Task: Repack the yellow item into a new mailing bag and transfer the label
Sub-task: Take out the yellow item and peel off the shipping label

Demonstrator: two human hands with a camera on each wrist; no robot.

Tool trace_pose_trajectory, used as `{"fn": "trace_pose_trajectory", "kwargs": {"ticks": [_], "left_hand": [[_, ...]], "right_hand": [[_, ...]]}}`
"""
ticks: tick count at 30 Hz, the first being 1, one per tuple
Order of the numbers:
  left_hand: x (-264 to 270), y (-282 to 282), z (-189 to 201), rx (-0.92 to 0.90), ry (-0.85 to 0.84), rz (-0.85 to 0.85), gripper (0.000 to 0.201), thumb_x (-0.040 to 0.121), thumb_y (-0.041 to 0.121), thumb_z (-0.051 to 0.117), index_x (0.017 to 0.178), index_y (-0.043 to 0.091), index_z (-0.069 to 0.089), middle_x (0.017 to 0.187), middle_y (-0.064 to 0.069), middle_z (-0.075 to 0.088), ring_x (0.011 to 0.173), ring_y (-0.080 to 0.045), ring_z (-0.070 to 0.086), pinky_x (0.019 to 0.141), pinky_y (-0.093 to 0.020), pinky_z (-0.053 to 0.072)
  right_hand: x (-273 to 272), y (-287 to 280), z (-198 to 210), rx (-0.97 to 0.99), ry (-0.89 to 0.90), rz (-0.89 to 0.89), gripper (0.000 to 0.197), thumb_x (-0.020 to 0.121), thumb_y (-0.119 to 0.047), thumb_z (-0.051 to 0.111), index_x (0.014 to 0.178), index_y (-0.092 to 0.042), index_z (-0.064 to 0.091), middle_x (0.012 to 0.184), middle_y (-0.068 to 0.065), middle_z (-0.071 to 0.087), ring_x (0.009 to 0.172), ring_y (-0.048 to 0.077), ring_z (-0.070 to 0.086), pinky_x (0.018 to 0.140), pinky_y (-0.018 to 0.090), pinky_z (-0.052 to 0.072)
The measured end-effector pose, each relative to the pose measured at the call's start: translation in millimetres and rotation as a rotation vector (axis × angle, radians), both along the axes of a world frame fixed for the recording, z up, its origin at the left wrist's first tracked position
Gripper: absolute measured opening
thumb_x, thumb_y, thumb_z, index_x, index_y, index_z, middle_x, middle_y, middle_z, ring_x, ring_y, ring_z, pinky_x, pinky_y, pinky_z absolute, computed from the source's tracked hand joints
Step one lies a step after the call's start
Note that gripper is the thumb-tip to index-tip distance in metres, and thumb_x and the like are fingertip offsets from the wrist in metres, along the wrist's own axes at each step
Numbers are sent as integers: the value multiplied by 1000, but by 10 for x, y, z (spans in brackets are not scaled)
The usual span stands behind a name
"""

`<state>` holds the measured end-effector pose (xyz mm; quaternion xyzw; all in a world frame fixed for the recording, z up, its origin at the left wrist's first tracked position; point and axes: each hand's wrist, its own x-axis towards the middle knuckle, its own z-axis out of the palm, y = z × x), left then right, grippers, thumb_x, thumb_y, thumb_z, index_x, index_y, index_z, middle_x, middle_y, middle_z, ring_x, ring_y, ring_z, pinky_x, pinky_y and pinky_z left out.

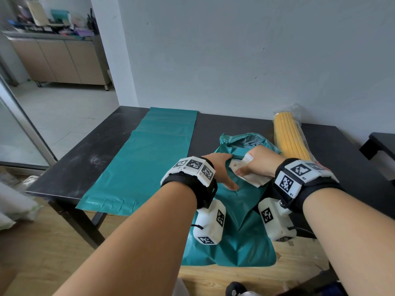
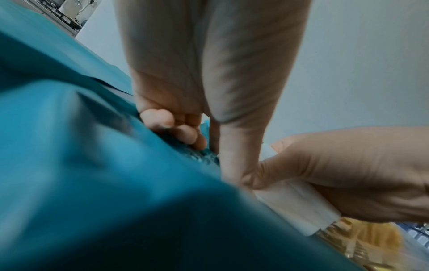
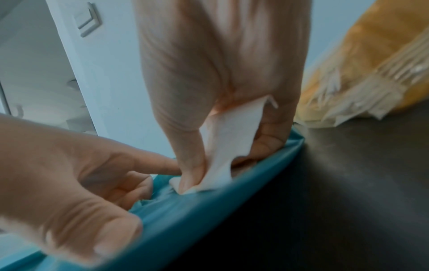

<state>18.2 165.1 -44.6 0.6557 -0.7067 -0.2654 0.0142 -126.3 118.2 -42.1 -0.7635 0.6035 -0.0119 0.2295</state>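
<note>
Both forearms fill the near view, reaching over the dark tabletop [image 1: 64,167]. Beyond them, the new mailing bag [image 1: 145,159] lies flat on the left; the crumpled old bag [image 1: 239,231] sits under the hands; the yellow item [image 1: 288,137] rests unpacked to the right, well clear of the fingers. The left hand [image 1: 220,169] curls its fingers into the old bag, pinning it. The right hand [image 1: 259,162] pinches the white label [image 1: 252,180], partly peeled, between thumb and fingers [image 3: 190,165]. Judging from this, the label could tear or stick to itself if pulled too fast, or the thin film could stretch and lift with it.
</note>
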Motion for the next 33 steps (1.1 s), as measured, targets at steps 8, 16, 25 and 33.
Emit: {"fn": "trace_pose_trajectory", "kwargs": {"ticks": [8,16,25,33], "left_hand": [[-4,10,1,2,-33,31,104,73,48,76,152,16,18,154,-2,32,140,-20,33,112,-33,30],[12,26,-1,-5,-24,23,103,75,47,76,154,20,14,156,0,28,142,-19,30,112,-33,28],[17,17,-11,-1,7,-7,93,74,45,76,150,37,23,154,4,33,138,-19,38,109,-33,32],[22,-1,-5,7,-11,-11,93,74,46,76,150,36,23,155,3,31,139,-19,36,109,-32,32]], "right_hand": [[-2,45,52,2,21,-13,34,80,-36,73,70,-14,50,75,1,57,67,14,52,54,24,36],[6,95,94,1,47,-6,33,82,-36,71,72,-12,52,77,3,58,75,18,56,57,24,37],[4,87,85,22,90,-12,33,83,-37,69,71,-12,51,76,4,58,72,19,56,62,26,40],[-9,99,106,12,97,-7,30,85,-38,67,86,-8,61,95,10,66,89,23,62,77,30,45]]}}
